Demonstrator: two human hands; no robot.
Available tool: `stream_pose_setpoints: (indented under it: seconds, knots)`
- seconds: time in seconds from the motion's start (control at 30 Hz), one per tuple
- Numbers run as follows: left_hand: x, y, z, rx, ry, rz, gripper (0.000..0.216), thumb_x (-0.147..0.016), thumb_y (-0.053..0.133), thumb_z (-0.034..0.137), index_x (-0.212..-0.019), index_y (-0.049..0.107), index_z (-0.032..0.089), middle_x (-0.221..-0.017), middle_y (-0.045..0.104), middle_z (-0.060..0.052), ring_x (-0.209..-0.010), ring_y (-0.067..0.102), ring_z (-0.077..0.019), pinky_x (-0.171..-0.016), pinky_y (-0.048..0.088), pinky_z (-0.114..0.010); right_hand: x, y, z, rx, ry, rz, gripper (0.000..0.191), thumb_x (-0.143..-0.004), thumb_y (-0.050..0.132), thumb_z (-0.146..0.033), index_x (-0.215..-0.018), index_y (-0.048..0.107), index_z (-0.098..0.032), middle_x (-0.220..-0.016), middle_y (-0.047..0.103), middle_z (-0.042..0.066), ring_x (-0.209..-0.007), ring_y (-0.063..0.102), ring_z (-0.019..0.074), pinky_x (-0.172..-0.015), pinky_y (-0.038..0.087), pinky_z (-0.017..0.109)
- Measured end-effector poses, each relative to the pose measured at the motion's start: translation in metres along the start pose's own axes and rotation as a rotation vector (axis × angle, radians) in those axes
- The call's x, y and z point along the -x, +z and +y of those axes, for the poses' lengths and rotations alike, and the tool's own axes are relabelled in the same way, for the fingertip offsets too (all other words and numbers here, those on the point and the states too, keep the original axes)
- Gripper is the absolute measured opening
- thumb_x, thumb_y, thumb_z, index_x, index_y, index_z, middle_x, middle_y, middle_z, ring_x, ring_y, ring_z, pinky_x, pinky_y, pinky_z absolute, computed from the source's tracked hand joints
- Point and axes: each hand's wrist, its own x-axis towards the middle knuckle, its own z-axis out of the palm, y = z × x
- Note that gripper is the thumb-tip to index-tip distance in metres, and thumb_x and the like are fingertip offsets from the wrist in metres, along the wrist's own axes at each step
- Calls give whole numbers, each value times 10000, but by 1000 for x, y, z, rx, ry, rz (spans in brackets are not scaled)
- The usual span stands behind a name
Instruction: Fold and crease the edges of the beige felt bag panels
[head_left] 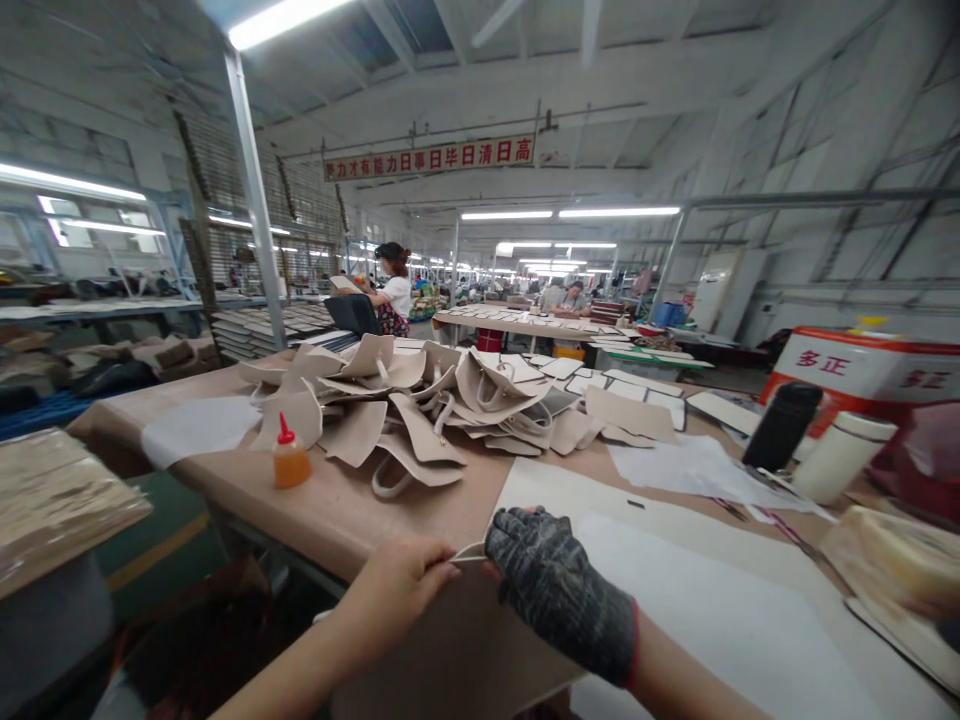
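My bare left hand [401,585] pinches the end of a thin pale strip [469,556] at the table's near edge. My right hand [551,585], in a dark grey knit glove, closes on the other end of the same strip, so the two hands meet almost fingertip to fingertip. A large white sheet [675,580] lies just beyond and to the right of them. Farther back on the brown worktable [352,510] sits a heap of beige cut leather pieces [420,400] with handle loops.
An orange glue bottle [289,458] with a red tip stands left of the heap. A black flask [780,425] and a white cup [840,455] stand at the right, near a red-and-white box [862,365]. A seated person [391,290] works at a table behind.
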Motion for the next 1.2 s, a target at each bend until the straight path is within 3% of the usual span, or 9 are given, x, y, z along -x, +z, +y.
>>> stream_pose_setpoints:
  seconds: [0.13,0.23,0.3,0.4,0.57,0.83,0.93,1.1,1.2]
  knots:
    - [0,0,-1,26,-26,12,209,-799,469,254,-798,673,207,-776,682,-7,-739,584,-166,-658,401,-219,3,8,5,-191,53,0,120,-753,522,-168,-802,630,-148,-765,649,118,-693,611,271,-645,508,411]
    - [2,0,-2,23,-28,25,204,-792,472,247,-769,669,200,-758,679,-5,-728,583,-160,-643,391,-216,7,14,18,-603,144,38,403,-734,554,-187,-1132,542,-122,-908,655,103,-764,622,210,-696,521,329]
    - [4,-1,-2,20,-32,19,203,-791,473,247,-756,666,195,-743,678,-4,-715,586,-157,-628,385,-216,11,17,28,-721,153,76,544,-708,586,-199,-1233,464,-123,-984,639,100,-813,612,195,-730,511,313]
    - [6,-7,-1,7,-31,12,216,-802,463,254,-762,667,194,-753,682,-6,-730,596,-158,-628,385,-218,14,18,41,-598,159,92,380,-704,612,-229,-1074,595,-142,-936,646,103,-848,593,242,-772,478,384]
    - [9,-14,0,-14,-11,-4,206,-805,471,241,-799,674,205,-789,695,-1,-763,613,-162,-671,399,-218,13,19,45,-517,124,98,98,-763,541,-217,-789,625,-173,-759,630,48,-712,568,189,-666,454,308]
    - [8,-9,16,-89,31,-15,241,-859,436,288,-872,671,233,-846,704,-11,-795,625,-182,-663,406,-232,19,26,34,-379,-38,345,198,-851,403,-206,-736,561,-177,-701,589,46,-676,517,178,-670,413,304]
    - [5,-2,22,-177,39,10,276,-874,410,284,-822,668,201,-778,695,-36,-731,622,-188,-624,398,-247,23,24,32,-410,-4,294,180,-828,421,-207,-713,557,-182,-697,585,45,-661,506,179,-641,402,305]
    - [2,1,28,-116,110,21,243,-852,423,227,-826,664,214,-787,696,-18,-738,622,-165,-628,405,-213,27,17,34,-533,122,125,123,-797,493,-223,-710,569,-181,-680,585,29,-636,524,167,-599,418,284]
    - [2,1,31,-84,117,16,242,-847,420,230,-852,662,229,-813,700,-14,-758,626,-165,-649,417,-206,31,19,35,-441,71,180,187,-838,439,-228,-725,578,-177,-695,587,43,-648,530,177,-602,436,305]
